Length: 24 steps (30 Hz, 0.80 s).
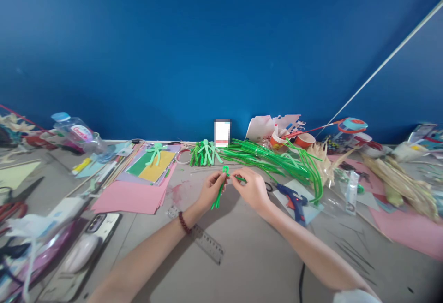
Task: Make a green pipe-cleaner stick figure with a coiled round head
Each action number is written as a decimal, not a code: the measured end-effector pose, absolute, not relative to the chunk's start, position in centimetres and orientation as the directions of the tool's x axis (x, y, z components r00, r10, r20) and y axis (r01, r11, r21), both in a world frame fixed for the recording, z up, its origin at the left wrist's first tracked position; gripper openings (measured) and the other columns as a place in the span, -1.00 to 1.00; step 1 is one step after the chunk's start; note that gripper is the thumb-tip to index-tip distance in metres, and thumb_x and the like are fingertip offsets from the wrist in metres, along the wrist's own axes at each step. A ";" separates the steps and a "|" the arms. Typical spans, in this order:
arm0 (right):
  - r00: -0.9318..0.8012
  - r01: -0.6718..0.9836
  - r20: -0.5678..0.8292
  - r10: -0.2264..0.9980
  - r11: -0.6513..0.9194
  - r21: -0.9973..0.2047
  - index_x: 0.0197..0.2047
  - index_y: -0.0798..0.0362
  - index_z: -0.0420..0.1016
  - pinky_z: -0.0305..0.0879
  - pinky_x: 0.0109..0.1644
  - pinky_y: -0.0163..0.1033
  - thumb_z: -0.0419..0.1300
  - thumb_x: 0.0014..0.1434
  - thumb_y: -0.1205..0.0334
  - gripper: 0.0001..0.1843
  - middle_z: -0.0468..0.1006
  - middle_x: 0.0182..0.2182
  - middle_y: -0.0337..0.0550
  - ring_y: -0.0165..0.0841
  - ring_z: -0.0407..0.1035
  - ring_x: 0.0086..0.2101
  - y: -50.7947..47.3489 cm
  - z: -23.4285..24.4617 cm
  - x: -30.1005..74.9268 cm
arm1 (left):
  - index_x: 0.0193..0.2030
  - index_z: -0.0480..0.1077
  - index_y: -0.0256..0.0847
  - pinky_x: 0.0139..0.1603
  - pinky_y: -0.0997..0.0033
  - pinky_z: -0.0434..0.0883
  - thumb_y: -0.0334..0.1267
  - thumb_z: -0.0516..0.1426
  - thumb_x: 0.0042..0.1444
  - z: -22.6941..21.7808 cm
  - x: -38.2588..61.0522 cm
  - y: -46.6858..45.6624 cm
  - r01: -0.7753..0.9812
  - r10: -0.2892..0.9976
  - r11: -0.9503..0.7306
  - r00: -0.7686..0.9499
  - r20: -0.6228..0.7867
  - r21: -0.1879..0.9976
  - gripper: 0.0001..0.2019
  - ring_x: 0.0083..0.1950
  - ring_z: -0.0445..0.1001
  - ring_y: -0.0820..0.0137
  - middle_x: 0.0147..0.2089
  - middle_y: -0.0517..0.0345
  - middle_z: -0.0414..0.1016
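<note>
Between my two hands is a small figure of bent green pipe cleaners [217,199], with a looped head on top and strands hanging below. My left hand [212,187] pinches it around the middle. The fingers of my right hand [252,187] are closed on a green strand at the figure's right side. Just behind my hands stand several finished-looking green pipe cleaner figures [207,151]. A bundle of loose green pipe cleaners [277,157] lies behind my right hand. Another pale green figure [156,153] rests on coloured sheets to the left.
A blue glue gun [294,201] lies right of my right hand. Beneath my left forearm is a clear ruler [207,244]. Pink paper [129,197], a phone [107,224] and a plastic bottle [79,132] are on the left. Orange cups [304,140] stand near the blue wall [221,54].
</note>
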State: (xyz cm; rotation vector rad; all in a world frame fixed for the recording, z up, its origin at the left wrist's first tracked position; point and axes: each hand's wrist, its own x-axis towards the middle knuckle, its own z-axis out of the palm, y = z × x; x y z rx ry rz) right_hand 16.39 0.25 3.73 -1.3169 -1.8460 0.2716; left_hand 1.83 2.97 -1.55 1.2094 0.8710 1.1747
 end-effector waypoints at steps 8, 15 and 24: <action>-0.093 0.673 0.499 0.862 0.424 -0.607 -0.40 0.00 0.49 0.27 -0.27 -0.30 0.13 0.11 0.33 -0.87 0.56 -0.42 -0.21 -0.34 0.43 -0.38 0.4 3.5 16.6 | -0.43 0.38 -0.26 -0.53 0.54 0.22 0.01 0.12 0.07 -1.5 1.8 2.8 -0.265 0.961 0.037 0.273 0.038 0.963 -0.68 -0.54 0.27 0.55 -0.51 0.21 0.32; -0.069 0.680 0.487 0.871 0.398 -0.615 -0.38 0.00 0.50 0.30 -0.26 -0.29 0.13 0.09 0.33 -0.87 0.57 -0.40 -0.20 -0.33 0.44 -0.37 0.5 3.7 16.7 | -0.36 0.37 -0.23 -0.51 0.56 0.24 -0.06 0.19 0.02 -1.0 2.0 2.6 -0.231 0.971 -0.018 0.226 0.072 0.973 -0.75 -0.53 0.27 0.56 -0.49 0.25 0.30; -0.067 0.647 0.475 0.878 0.400 -0.649 -0.35 -0.01 0.52 0.35 -0.24 -0.26 0.13 0.10 0.28 -0.87 0.58 -0.37 -0.16 -0.32 0.45 -0.37 0.6 3.4 16.7 | -0.40 0.39 -0.24 -0.53 0.54 0.22 0.01 0.23 -0.07 -0.7 2.4 2.6 -0.225 0.987 -0.003 0.154 0.039 0.974 -0.68 -0.57 0.27 0.56 -0.55 0.27 0.32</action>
